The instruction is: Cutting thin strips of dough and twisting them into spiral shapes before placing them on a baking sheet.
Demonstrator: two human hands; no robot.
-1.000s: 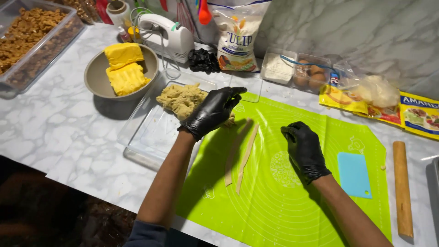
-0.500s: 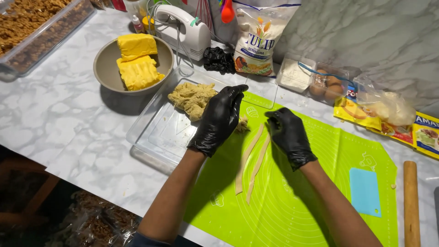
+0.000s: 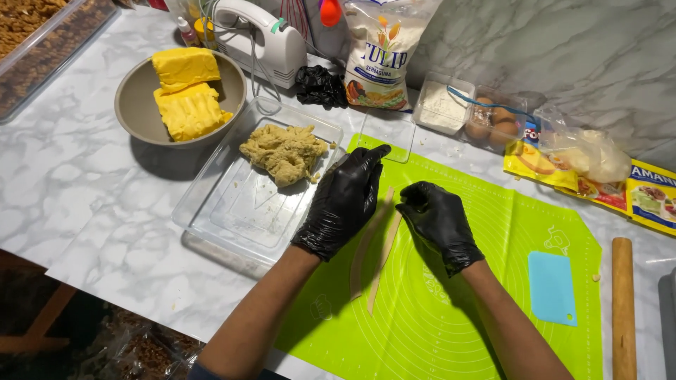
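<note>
Both gloved hands have drawn together over the dough strips (image 3: 377, 243) since a second ago, when the right hand sat well away from them toward the blue scraper; the left hand has come off the dough lump and down onto the mat.

Left fingers (image 3: 366, 165) lie long and nearly straight, loosely together, palm down, with no grasp; the left hand (image 3: 343, 203) rests flat along the left side of the strips, its heel just beside them. Whether the fingertips press the mat cannot be told. Right fingers (image 3: 415, 200) are curled inward and bunched at the upper end of the strips, seemingly pinching the dough there, though the glove hides the contact; the right hand (image 3: 438, 222) sits just right of the strips.

Those two thin pale strips lie side by side, slanting down and left, on the green silicone mat (image 3: 451, 331). Left of the strips, touching the mat's edge, stands a clear glass tray (image 3: 232, 211) with a dough lump (image 3: 285, 151) at its far end. Beyond the tray sits a bowl (image 3: 137, 105) of yellow butter blocks (image 3: 186, 95). Well right of the strips lie a blue scraper (image 3: 552, 287) on the mat and a wooden rolling pin (image 3: 622, 306) just off it.
</note>
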